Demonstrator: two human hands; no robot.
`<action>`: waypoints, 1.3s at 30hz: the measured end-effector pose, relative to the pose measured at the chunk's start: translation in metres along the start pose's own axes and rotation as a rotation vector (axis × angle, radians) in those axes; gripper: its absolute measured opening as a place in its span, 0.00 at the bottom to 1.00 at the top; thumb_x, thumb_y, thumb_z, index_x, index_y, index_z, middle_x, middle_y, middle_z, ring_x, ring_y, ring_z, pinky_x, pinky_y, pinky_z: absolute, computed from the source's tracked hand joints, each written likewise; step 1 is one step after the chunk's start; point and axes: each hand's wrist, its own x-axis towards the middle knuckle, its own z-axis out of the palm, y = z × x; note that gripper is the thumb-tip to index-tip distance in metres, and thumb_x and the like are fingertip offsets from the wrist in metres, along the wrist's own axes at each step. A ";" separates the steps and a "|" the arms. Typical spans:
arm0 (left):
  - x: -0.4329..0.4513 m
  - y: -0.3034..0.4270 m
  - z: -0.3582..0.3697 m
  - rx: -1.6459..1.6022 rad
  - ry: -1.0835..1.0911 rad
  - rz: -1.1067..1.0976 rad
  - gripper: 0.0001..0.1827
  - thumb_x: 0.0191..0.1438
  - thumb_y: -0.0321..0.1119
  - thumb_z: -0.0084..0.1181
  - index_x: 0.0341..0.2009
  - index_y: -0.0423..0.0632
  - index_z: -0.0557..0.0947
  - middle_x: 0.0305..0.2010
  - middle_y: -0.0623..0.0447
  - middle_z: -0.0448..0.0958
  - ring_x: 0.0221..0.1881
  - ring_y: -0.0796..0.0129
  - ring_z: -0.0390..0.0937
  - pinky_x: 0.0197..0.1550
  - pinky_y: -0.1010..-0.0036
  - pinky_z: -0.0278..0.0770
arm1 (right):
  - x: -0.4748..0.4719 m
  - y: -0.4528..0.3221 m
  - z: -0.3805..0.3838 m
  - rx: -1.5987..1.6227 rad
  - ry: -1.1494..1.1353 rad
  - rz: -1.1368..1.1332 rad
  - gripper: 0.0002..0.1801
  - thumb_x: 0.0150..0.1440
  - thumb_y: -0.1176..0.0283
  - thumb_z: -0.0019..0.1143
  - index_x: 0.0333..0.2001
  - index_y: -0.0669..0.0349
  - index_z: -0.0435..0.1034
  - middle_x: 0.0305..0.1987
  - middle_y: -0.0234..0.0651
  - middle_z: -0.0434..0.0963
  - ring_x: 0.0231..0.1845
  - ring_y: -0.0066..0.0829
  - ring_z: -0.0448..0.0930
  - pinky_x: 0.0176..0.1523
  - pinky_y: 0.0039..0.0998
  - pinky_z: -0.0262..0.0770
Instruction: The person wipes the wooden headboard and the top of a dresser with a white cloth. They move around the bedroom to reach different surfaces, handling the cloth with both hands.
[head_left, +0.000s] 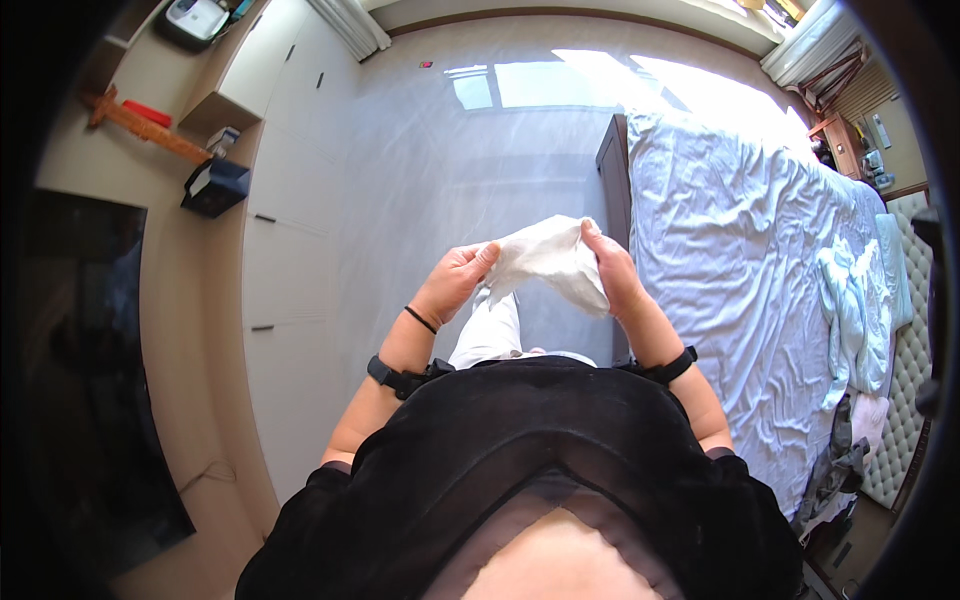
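Note:
A white cloth is stretched between my two hands in front of my body, its lower edge sagging and creased. My left hand pinches one end with the thumb on top. The other end is gripped by my right hand, its thumb pointing up along the fabric. Whether the cloth is a garment or a plain piece of fabric cannot be told. Beneath it show my white trousers and the grey floor.
To my right a bed with a rumpled pale blue sheet has a dark footboard. A crumpled light blue garment lies near the tufted headboard. White cabinets, a dark box and a television line the left.

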 end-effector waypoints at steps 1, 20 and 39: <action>0.027 0.004 -0.010 -0.002 0.010 -0.020 0.23 0.66 0.50 0.50 0.44 0.41 0.83 0.36 0.63 0.78 0.36 0.79 0.70 0.42 0.82 0.68 | 0.019 -0.015 -0.001 -0.029 -0.001 -0.004 0.23 0.69 0.58 0.43 0.52 0.69 0.69 0.46 0.37 0.79 0.43 0.26 0.80 0.49 0.27 0.77; 0.573 0.252 0.072 0.237 -0.341 0.047 0.16 0.67 0.41 0.49 0.39 0.40 0.80 0.32 0.62 0.76 0.32 0.81 0.70 0.35 0.80 0.70 | 0.323 -0.293 -0.171 -0.732 0.936 -0.451 0.22 0.59 0.60 0.60 0.49 0.67 0.71 0.34 0.36 0.79 0.33 0.24 0.79 0.39 0.28 0.77; 0.926 0.363 0.321 1.228 -1.601 0.242 0.22 0.61 0.45 0.58 0.49 0.40 0.78 0.58 0.40 0.71 0.47 0.52 0.79 0.49 0.65 0.79 | 0.469 -0.540 -0.336 0.821 0.255 -0.722 0.29 0.70 0.49 0.30 0.56 0.64 0.66 0.49 0.42 0.77 0.48 0.35 0.80 0.54 0.34 0.77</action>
